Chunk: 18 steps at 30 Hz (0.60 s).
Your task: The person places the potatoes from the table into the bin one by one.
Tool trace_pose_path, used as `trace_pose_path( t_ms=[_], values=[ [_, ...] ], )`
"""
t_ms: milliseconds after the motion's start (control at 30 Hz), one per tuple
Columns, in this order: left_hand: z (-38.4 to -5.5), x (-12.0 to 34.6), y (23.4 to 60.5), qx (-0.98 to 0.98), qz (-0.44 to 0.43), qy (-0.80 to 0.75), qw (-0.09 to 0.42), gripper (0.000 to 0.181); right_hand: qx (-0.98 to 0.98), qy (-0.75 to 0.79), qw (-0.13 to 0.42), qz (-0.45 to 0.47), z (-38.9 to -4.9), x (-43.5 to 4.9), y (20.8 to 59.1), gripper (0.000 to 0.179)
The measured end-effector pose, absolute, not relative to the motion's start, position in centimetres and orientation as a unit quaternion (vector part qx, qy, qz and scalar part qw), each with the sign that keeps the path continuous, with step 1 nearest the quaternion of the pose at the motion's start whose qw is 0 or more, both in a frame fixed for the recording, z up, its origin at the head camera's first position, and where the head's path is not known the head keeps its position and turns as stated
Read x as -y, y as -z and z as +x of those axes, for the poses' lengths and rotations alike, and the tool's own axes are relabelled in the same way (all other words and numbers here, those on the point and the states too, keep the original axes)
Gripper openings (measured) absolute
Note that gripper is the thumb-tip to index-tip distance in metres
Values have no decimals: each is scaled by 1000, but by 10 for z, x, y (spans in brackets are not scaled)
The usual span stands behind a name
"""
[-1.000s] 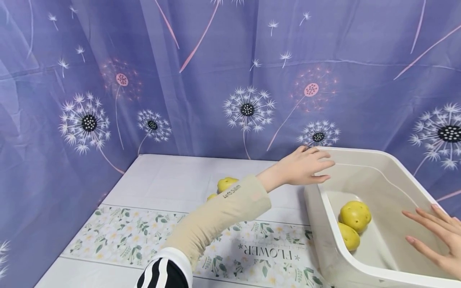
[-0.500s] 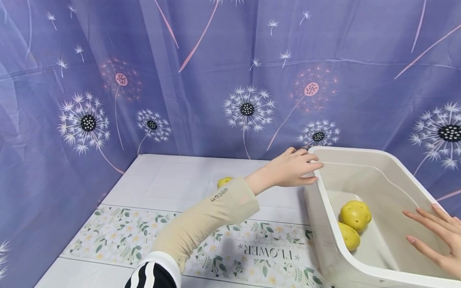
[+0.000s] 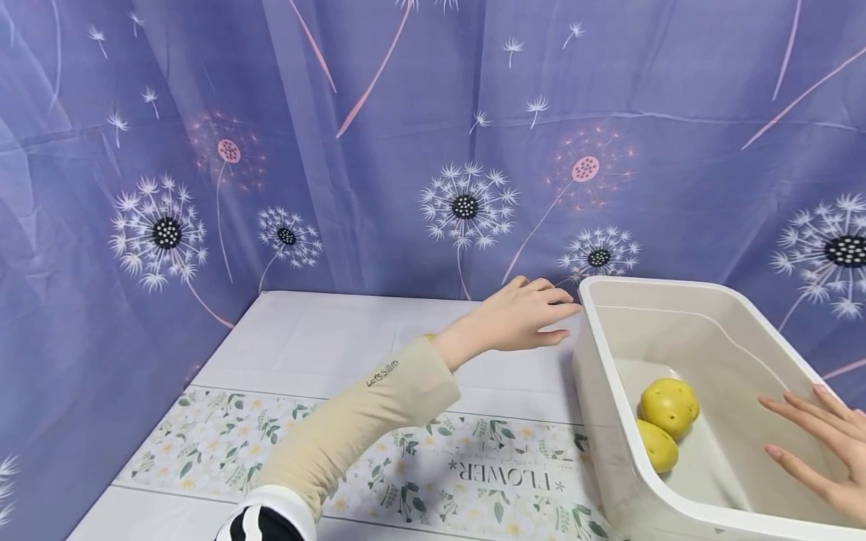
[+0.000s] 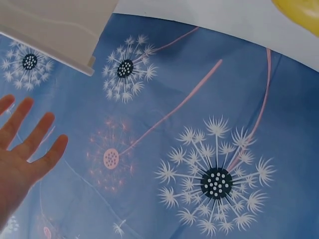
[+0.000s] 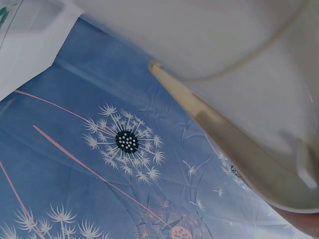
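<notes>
My left hand (image 3: 521, 315) hovers over the white tabletop, fingers loosely spread and holding nothing, just left of a cream plastic bin (image 3: 683, 293). The left wrist view shows the same hand (image 4: 25, 159) with fingers apart. Over the right part of the bin is my right hand (image 3: 825, 443), fingers stretched out, cut off by the frame edge. Inside the bin lie two yellow potatoes (image 3: 670, 407), one against the other. Behind my left wrist a yellow sliver (image 3: 428, 336) peeks out, mostly hidden; a yellow rounded thing (image 4: 301, 12) also shows at the left wrist view's corner.
A purple curtain (image 3: 379, 195) with dandelion prints hangs behind and to the left of the table (image 3: 325, 330). A flower-printed strip (image 3: 223, 436) crosses the tabletop. The bin's raised rim (image 3: 619, 398) stands between the tabletop and the potatoes inside.
My left hand has moved left, from over the bin's rim to above the table, its arm covering more of the yellow things behind it. My right hand and the potatoes have stayed in place.
</notes>
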State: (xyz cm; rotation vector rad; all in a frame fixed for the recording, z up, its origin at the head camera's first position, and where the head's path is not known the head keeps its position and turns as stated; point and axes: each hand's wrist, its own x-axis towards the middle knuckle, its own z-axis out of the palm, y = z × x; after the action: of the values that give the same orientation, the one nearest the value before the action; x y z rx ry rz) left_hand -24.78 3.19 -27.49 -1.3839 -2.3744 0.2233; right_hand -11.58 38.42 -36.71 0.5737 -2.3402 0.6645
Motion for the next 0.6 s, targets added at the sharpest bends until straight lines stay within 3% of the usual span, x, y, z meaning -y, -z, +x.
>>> trace_pose_path(
  t_ms=[600],
  values=[
    [-228, 0, 284, 834, -506, -62, 211, 38, 887, -257, 315, 218, -116, -385, 368, 58]
  ],
)
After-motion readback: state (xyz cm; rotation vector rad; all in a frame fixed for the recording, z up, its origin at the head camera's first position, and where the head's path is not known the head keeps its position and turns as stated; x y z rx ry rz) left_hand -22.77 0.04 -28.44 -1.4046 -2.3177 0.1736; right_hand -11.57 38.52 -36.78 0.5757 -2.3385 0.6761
